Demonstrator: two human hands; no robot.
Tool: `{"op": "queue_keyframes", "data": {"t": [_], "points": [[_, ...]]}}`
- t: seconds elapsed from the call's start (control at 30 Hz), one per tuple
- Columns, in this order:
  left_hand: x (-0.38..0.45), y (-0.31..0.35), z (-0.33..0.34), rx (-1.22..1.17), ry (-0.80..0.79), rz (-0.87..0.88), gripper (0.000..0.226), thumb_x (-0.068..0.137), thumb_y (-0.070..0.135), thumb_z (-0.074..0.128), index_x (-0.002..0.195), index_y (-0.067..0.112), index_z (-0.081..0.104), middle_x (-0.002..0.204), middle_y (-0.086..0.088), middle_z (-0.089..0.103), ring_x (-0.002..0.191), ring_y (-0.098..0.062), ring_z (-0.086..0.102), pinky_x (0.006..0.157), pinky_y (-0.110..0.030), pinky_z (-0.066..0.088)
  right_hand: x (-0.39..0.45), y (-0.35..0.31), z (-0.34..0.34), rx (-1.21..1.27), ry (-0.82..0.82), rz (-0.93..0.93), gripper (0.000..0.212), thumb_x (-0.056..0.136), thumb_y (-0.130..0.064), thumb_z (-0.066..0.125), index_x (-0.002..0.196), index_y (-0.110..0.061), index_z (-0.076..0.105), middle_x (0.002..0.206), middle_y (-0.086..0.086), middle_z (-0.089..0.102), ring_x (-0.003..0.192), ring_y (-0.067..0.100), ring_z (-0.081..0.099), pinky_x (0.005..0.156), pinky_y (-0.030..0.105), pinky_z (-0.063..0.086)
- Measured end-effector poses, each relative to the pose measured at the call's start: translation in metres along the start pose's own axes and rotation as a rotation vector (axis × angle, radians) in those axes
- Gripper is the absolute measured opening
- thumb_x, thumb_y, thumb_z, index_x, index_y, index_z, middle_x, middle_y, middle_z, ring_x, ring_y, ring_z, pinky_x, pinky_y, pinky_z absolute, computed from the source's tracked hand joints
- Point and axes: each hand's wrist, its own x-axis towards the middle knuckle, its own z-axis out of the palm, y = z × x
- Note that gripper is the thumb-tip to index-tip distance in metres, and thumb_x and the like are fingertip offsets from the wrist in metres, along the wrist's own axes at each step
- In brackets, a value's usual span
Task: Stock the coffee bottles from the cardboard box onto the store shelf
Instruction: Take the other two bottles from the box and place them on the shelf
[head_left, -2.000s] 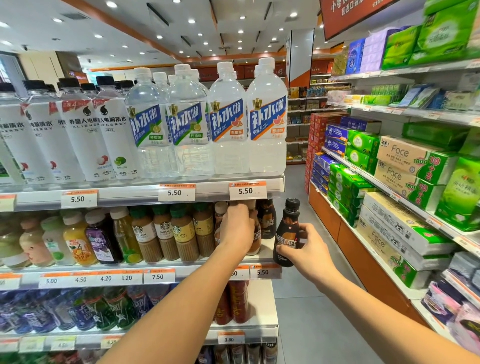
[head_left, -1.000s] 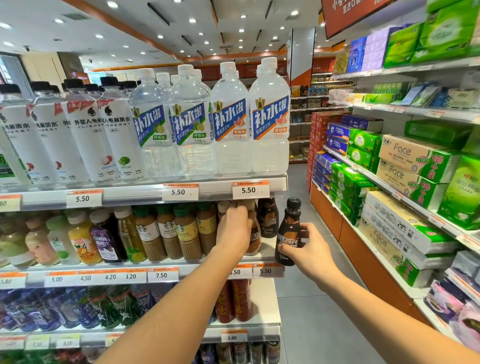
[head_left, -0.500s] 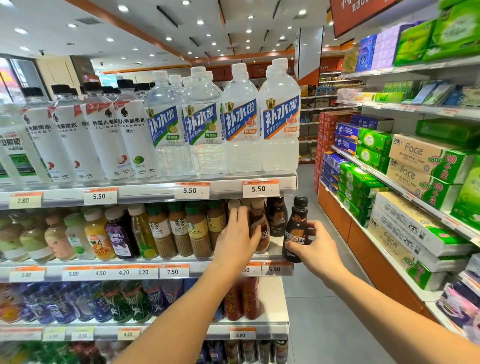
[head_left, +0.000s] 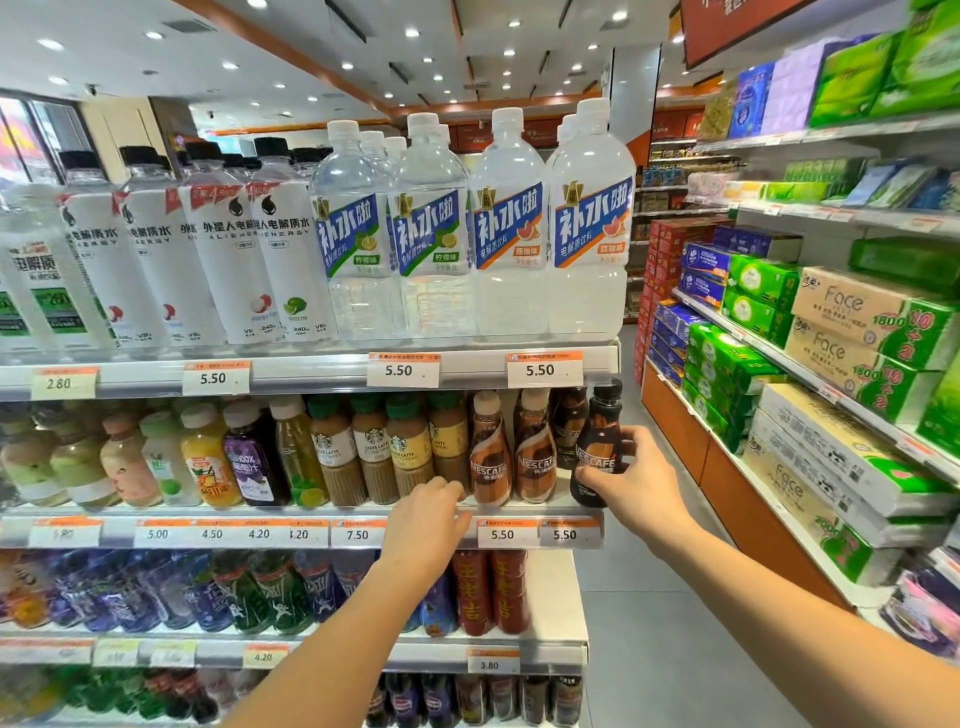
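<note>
My right hand (head_left: 631, 480) grips a dark Nescafe coffee bottle (head_left: 596, 447) with a black cap, upright at the right end of the middle shelf (head_left: 519, 512). Two brown Nescafe bottles (head_left: 534, 449) with cream caps stand on that shelf just left of it, and another dark bottle is behind them. My left hand (head_left: 426, 522) holds nothing; it hangs in front of the shelf's front rail, fingers spread, below the Starbucks latte bottles (head_left: 371, 452). The cardboard box is out of view.
Large water bottles (head_left: 587, 223) fill the shelf above, whose rail with 5.50 price tags (head_left: 540, 370) hangs just over the coffee row. Red cans (head_left: 491, 592) stand on the shelf below. Across the grey aisle floor (head_left: 649, 597), tissue packs (head_left: 852, 332) fill the right-hand shelving.
My left hand has let go of the brown coffee bottle and dropped down to the shelf rail. My right hand has carried the dark bottle slightly in toward the shelf's right end.
</note>
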Motion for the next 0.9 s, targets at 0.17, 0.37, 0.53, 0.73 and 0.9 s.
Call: {"op": "queue_keyframes", "data": {"t": [0.17,0.37,0.53,0.73,0.9], "points": [[0.004,-0.006,0.006,0.035,-0.021,0.002,0.022,0.097,0.029,0.052,0.11,0.023,0.068,0.104,0.002,0.061,0.099,-0.023,0.061,0.077,-0.04,0.053,0.008,0.001,0.007,-0.01,0.005,0.005,0.054,0.077,-0.02,0.084,0.117,-0.027,0.049,0.103,-0.009,0.062,0.096,0.012,0.063,0.076,0.029,0.055],[0.009,-0.01,0.009,0.044,-0.015,0.014,0.022,0.099,0.026,0.048,0.102,0.024,0.07,0.099,0.002,0.063,0.093,-0.022,0.063,0.072,-0.039,0.053,0.015,0.004,0.014,-0.036,-0.004,0.02,0.053,0.077,-0.021,0.085,0.116,-0.028,0.049,0.101,-0.01,0.062,0.089,0.006,0.062,0.075,0.029,0.056],[0.013,-0.011,0.01,0.047,0.007,0.012,0.022,0.098,0.029,0.048,0.1,0.025,0.07,0.1,0.004,0.065,0.093,-0.022,0.065,0.07,-0.036,0.048,0.018,0.007,0.018,-0.042,-0.021,0.034,0.055,0.079,-0.02,0.085,0.119,-0.027,0.049,0.101,-0.011,0.059,0.087,0.006,0.06,0.071,0.023,0.052],[0.014,-0.011,0.01,0.035,0.01,-0.02,0.024,0.098,0.028,0.047,0.101,0.029,0.071,0.101,0.005,0.067,0.093,-0.022,0.065,0.067,-0.034,0.042,0.02,0.01,0.017,-0.054,-0.06,0.035,0.059,0.081,-0.017,0.083,0.13,-0.024,0.05,0.101,-0.016,0.057,0.085,0.002,0.056,0.077,0.025,0.049],[0.014,-0.011,0.008,0.025,0.005,-0.032,0.024,0.098,0.028,0.048,0.101,0.03,0.072,0.102,0.006,0.068,0.093,-0.021,0.065,0.068,-0.033,0.043,0.019,0.009,0.015,-0.031,-0.147,0.067,0.063,0.085,-0.012,0.079,0.136,-0.021,0.043,0.113,-0.009,0.058,0.102,0.011,0.059,0.082,0.028,0.052]]}}
